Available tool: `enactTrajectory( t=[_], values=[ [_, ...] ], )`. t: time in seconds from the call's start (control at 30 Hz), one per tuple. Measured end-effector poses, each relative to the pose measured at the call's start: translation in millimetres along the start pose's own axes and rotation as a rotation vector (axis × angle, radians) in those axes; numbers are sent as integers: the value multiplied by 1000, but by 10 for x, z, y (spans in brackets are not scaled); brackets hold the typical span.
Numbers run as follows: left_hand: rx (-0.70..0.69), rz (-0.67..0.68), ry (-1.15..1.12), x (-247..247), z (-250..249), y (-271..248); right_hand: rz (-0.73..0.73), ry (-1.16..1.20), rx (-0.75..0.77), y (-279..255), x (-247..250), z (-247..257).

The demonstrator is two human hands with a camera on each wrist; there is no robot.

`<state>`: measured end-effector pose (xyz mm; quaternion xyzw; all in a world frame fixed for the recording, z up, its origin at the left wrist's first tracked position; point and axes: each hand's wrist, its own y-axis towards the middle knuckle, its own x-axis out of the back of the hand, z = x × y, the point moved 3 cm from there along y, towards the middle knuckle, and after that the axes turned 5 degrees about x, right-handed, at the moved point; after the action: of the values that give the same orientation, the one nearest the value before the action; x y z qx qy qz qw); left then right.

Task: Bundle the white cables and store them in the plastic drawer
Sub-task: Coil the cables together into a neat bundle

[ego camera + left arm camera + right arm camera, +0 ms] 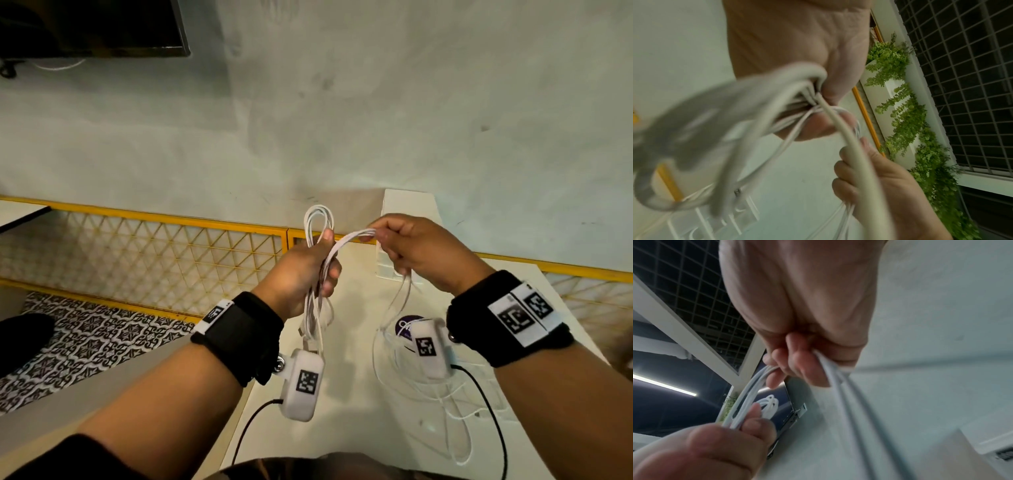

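My left hand (308, 267) grips a coil of white cables (318, 219) upright above the table; loops stick out above the fist and more hang below it. My right hand (404, 246) pinches several strands (356, 235) that run across from the left fist. Loose cable (428, 394) trails from the right hand down onto the table. In the left wrist view the left hand (797, 40) squeezes the cable bundle (838, 120). The right wrist view has the right hand (797, 296) curled round the strands (830, 374). A white boxy unit (407, 212), probably the plastic drawer, stands against the wall behind my hands.
The white table (342, 445) holds a purple round object (406, 323) under my right wrist. A yellow lattice railing (154, 246) runs along the left, with patterned floor (85, 339) below. A dark screen (92, 27) hangs at top left. Black camera wires (486, 394) trail from both wrists.
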<state>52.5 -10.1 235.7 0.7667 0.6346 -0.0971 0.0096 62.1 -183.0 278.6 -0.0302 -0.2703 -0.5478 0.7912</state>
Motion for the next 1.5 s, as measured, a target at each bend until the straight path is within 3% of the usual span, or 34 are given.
enactTrajectory(
  t=[0.17,0.27,0.37,0.47,0.6,0.77,0.9,1.03,1.13,1.27,1.33,1.43,1.5],
  values=[
    [-8,88,-71,15,-90,-29,-11,-314,43,96,-29,265],
    [-48,85,-82,61,-111,-40,-40,-423,49,144,-56,348],
    [-35,173,-152,55,-77,-68,-53,-466,67,199,-133,423],
    [-28,240,-84,33,-65,-117,-83,-398,118,238,-187,537],
    [-28,223,-22,50,-42,-151,-242,-134,126,225,-276,463],
    [-44,149,-148,189,-32,-116,-138,340,62,24,-456,34],
    [-68,119,-79,194,43,-95,-214,521,88,28,-585,3],
    [-102,213,-25,93,64,-146,-190,767,-126,47,-689,-5],
    [-126,231,86,39,62,-157,-137,784,-267,25,-703,-14],
    [-178,206,28,36,42,-153,-97,657,-429,18,-751,-61],
    [-185,149,-18,47,47,-131,-30,617,-410,-1,-820,-65],
    [-168,36,-72,94,32,-100,46,728,-252,-36,-868,-80],
    [-166,-3,-210,169,-22,-73,62,766,-212,-95,-875,-181]
  ],
)
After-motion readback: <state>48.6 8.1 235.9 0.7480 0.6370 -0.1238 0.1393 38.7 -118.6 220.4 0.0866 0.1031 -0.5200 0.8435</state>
